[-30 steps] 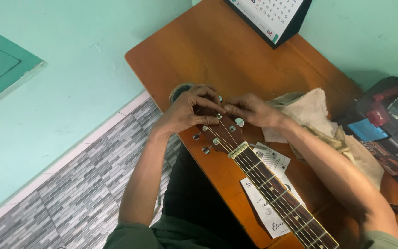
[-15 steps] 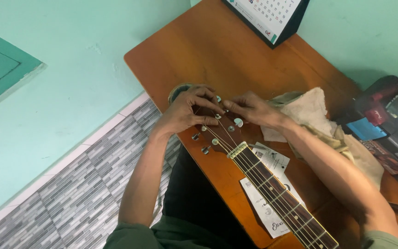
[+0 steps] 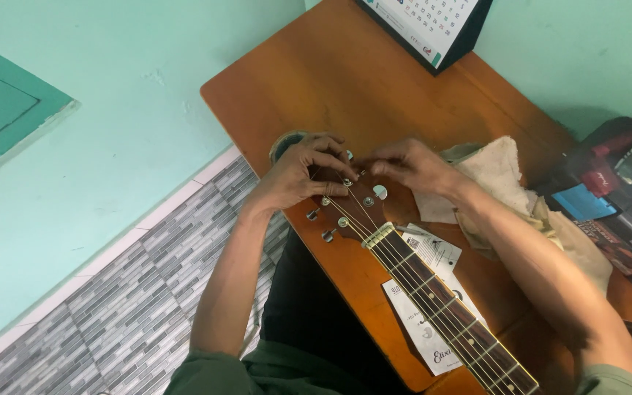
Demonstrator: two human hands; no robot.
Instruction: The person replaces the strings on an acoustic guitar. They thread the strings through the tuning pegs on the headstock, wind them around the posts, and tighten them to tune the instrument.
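Strings (image 3: pixel 363 219) on the guitar head (image 3: pixel 356 201), lying mid-table, look thin, springy and easy to snap, so both hands, left (image 3: pixel 298 175) and right (image 3: pixel 411 164), pinch them with fingers close together, best near the pegs (image 3: pixel 327 234).

Hidden and cut-off bits around the guitar

The left hand (image 3: pixel 300 172) and right hand (image 3: pixel 409 165) cover the top of the guitar headstock (image 3: pixel 356 205), so the fingertips and the pegs there can't be seen. The guitar neck (image 3: pixel 448 303) runs off the bottom edge. The calendar (image 3: pixel 433 25) is cut by the top edge. A round dark thing (image 3: pixel 284 143) peeks from under the left hand.
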